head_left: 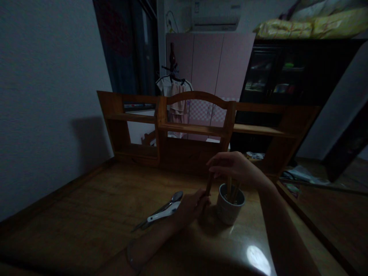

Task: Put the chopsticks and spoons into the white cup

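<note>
Between my two hands stands a dark brown stick, likely chopsticks [209,185], nearly upright over the wooden table [115,207]. My left hand [191,207] is closed round its lower part. At its upper end, the fingers of my right hand [230,165] pinch it from above. Just to the right is a grey utensil holder [229,213] with several lighter chopsticks [229,188] in it, partly hidden by my right hand. Beside my left hand lie a metal spoon [176,196] and a white-handled spoon [161,216], whose far end is hidden behind the hand.
A wooden shelf unit [195,130] runs along the table's back edge. A white wall [57,96] borders the left side. Behind are a pink wardrobe [207,65], hanging clothes [178,97] and a dark cabinet [270,84]. The room is dim.
</note>
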Action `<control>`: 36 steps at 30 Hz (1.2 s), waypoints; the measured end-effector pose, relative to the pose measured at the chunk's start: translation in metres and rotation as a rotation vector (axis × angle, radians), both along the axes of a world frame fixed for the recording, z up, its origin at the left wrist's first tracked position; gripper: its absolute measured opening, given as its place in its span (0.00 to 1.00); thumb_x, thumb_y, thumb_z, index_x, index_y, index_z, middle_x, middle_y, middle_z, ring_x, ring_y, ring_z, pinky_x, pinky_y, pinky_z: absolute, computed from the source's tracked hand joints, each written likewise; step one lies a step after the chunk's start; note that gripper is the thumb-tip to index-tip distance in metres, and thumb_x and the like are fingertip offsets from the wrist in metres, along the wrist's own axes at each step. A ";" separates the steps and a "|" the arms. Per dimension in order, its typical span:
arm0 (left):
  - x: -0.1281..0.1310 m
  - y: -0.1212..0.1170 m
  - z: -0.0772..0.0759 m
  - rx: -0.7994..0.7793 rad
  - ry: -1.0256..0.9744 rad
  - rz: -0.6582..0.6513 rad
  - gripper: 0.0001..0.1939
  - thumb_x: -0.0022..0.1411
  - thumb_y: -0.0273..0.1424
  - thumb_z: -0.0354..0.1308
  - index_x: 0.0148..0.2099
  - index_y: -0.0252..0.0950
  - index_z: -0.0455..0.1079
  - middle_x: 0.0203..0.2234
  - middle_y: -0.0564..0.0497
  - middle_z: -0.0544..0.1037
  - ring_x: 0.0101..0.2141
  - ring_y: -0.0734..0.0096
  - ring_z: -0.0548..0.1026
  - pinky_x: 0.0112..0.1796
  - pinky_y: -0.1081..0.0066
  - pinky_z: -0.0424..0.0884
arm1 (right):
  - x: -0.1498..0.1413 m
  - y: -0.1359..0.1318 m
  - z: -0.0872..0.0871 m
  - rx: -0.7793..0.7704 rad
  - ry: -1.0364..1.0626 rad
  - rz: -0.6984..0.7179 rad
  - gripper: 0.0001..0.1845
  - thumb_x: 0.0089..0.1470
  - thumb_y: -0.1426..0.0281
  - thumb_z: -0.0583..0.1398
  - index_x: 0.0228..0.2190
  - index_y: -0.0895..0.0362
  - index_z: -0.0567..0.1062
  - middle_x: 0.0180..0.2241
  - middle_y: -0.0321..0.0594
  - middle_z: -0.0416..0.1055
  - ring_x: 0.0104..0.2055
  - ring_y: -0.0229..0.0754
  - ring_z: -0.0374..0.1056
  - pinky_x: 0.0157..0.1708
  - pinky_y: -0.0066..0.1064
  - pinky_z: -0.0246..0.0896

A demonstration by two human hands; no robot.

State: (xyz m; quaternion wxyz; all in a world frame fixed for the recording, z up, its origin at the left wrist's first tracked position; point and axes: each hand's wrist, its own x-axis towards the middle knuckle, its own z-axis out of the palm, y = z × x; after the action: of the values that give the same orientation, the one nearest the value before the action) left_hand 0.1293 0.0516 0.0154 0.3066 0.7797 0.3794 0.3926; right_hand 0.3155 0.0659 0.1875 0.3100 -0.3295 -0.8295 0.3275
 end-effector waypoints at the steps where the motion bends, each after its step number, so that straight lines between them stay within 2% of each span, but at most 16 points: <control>1: 0.000 0.000 0.001 -0.012 -0.010 0.001 0.13 0.70 0.36 0.45 0.49 0.39 0.68 0.34 0.52 0.79 0.35 0.71 0.77 0.38 0.74 0.69 | 0.000 0.000 0.000 0.008 -0.005 0.000 0.14 0.54 0.61 0.64 0.38 0.56 0.76 0.35 0.40 0.77 0.32 0.41 0.75 0.32 0.29 0.71; 12: 0.003 0.000 0.005 -0.060 -0.057 0.024 0.11 0.68 0.35 0.48 0.43 0.39 0.70 0.32 0.53 0.80 0.34 0.72 0.78 0.36 0.76 0.70 | 0.000 0.005 -0.004 0.028 -0.006 -0.014 0.14 0.54 0.60 0.64 0.37 0.57 0.77 0.34 0.40 0.77 0.33 0.42 0.75 0.33 0.30 0.71; 20: 0.002 0.002 0.001 -0.036 -0.046 0.021 0.12 0.69 0.37 0.47 0.43 0.38 0.70 0.32 0.53 0.80 0.34 0.72 0.78 0.34 0.76 0.69 | 0.000 0.004 -0.003 0.042 -0.006 -0.005 0.12 0.55 0.61 0.63 0.36 0.57 0.77 0.34 0.40 0.77 0.33 0.42 0.75 0.33 0.31 0.71; 28: 0.000 0.002 0.000 -0.035 -0.029 0.012 0.13 0.69 0.37 0.46 0.43 0.39 0.69 0.32 0.53 0.79 0.34 0.72 0.77 0.35 0.75 0.69 | -0.002 0.004 -0.008 0.001 -0.094 0.021 0.11 0.58 0.62 0.61 0.35 0.57 0.76 0.30 0.39 0.78 0.33 0.42 0.76 0.32 0.30 0.70; 32: -0.003 -0.001 0.003 -0.009 -0.009 0.000 0.13 0.69 0.39 0.46 0.48 0.40 0.67 0.37 0.52 0.78 0.38 0.70 0.77 0.39 0.73 0.69 | 0.008 -0.003 0.004 -0.010 -0.054 0.015 0.12 0.56 0.60 0.61 0.34 0.57 0.76 0.30 0.40 0.77 0.33 0.44 0.76 0.32 0.31 0.71; 34: -0.003 -0.002 0.005 -0.002 -0.016 0.010 0.16 0.70 0.41 0.44 0.51 0.40 0.66 0.39 0.51 0.77 0.40 0.69 0.75 0.41 0.72 0.69 | 0.023 -0.010 0.015 0.044 0.017 -0.061 0.13 0.56 0.59 0.62 0.35 0.56 0.77 0.32 0.41 0.77 0.34 0.45 0.76 0.34 0.33 0.71; 36: -0.003 -0.002 0.005 -0.019 -0.023 0.035 0.18 0.70 0.43 0.41 0.50 0.40 0.65 0.39 0.51 0.77 0.40 0.68 0.75 0.41 0.71 0.69 | 0.044 -0.019 0.026 0.141 0.105 -0.208 0.13 0.56 0.59 0.62 0.36 0.55 0.77 0.34 0.44 0.77 0.36 0.46 0.75 0.35 0.33 0.70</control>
State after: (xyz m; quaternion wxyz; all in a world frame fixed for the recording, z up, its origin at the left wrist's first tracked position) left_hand 0.1262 0.0495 0.0201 0.3117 0.7653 0.3930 0.4033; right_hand 0.3599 0.0470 0.2137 0.4079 -0.3737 -0.7943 0.2513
